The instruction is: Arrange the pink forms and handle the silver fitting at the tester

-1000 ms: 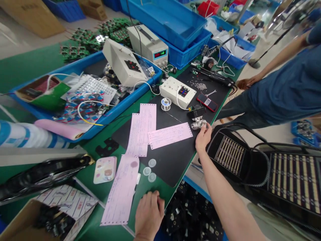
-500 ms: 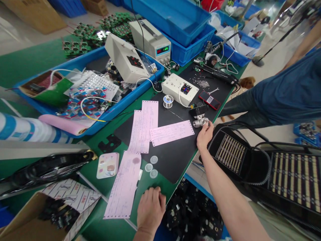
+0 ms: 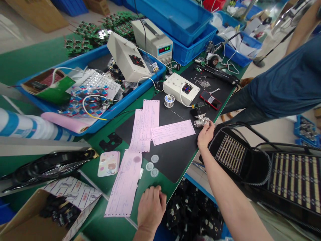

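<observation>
I see the right hand (image 3: 205,135) reaching to the far edge of the black mat (image 3: 173,160), and its fingertips close around a small metal valve (image 3: 201,121) that stands on the mat, just below a black block (image 3: 199,109) and near the red phone (image 3: 210,100). The left hand (image 3: 151,209) lies flat on the green table (image 3: 37,60) at the near edge, fingers loose, holding nothing, beside a pink form (image 3: 124,184). Three white discs (image 3: 151,165) lie near it.
</observation>
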`<state>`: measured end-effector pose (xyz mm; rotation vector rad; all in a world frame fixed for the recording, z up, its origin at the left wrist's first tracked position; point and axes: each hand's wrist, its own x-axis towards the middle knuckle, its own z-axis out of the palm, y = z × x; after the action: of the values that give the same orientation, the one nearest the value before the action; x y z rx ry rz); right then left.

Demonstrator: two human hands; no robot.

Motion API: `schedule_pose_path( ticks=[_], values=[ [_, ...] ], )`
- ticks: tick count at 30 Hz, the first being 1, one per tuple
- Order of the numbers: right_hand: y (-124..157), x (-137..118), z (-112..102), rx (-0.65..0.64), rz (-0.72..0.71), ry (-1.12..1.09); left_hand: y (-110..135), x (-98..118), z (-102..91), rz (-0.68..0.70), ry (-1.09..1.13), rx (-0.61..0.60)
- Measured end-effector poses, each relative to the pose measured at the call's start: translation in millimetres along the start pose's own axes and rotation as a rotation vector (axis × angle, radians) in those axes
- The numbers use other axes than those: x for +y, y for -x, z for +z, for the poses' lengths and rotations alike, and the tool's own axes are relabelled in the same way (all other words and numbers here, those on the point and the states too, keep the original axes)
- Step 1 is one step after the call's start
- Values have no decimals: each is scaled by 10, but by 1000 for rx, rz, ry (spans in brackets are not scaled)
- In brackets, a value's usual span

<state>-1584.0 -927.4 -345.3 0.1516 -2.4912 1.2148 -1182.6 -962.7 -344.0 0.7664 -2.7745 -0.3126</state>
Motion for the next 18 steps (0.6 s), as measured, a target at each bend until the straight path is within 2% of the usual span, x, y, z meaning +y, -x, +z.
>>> schedule_pose_path(
  ticks=[18],
  values=[
    [6, -24, -4, -4, -16, 7, 27, -26, 34, 9, 8, -11]
  ],
)
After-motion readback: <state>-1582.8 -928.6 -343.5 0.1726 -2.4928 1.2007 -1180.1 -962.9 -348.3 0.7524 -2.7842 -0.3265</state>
